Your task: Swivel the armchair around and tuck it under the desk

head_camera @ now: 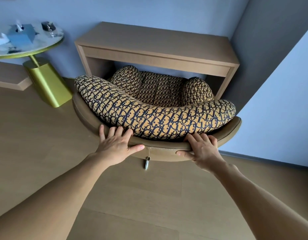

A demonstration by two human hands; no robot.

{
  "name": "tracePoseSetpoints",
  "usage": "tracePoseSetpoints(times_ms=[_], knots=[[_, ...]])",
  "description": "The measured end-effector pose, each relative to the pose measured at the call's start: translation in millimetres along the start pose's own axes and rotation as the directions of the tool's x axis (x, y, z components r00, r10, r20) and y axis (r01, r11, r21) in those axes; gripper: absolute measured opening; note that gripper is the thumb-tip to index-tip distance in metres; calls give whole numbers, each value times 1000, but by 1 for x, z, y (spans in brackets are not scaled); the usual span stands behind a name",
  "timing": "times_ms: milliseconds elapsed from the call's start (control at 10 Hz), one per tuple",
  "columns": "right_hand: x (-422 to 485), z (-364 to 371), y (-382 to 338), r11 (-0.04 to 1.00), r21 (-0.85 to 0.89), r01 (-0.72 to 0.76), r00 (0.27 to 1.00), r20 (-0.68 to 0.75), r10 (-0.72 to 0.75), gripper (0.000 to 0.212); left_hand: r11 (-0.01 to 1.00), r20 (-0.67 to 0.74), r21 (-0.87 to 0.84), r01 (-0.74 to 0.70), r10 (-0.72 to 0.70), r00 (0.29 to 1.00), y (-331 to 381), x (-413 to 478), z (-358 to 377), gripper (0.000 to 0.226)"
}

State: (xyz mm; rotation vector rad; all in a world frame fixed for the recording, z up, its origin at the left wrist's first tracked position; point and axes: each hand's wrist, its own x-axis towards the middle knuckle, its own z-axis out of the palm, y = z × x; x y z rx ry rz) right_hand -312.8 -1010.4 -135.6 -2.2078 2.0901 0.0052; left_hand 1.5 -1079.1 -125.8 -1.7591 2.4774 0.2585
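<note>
The armchair (155, 116) has a tan leather shell and yellow cushions with a dark pattern. Its seat faces the wooden desk (156, 44), and its front and both armrests sit in the opening under the desk. The curved backrest points toward me. My left hand (117, 142) lies on the left part of the backrest's rim, fingers over the top and thumb along the leather. My right hand (201, 147) grips the rim to the right the same way. A small metal tag (146, 163) hangs from the back seam between my hands.
A round side table (46, 45) on a green-gold pedestal (47, 82) stands close to the chair's left, carrying a blue tissue box (21, 34) and small items. Walls close in behind the desk and at the right. Wooden floor lies around me.
</note>
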Motion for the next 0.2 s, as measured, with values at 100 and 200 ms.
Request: tracePoseSetpoints(times_ms=[100, 200], knots=[[-8, -5, -20, 998, -58, -34, 999, 27, 35, 73, 1000, 87, 27, 15, -17, 996, -2, -12, -12, 80], [-23, -13, -34, 992, -85, -91, 995, 43, 95, 67, 1000, 143, 7, -6, 5, 990, 7, -37, -25, 77]])
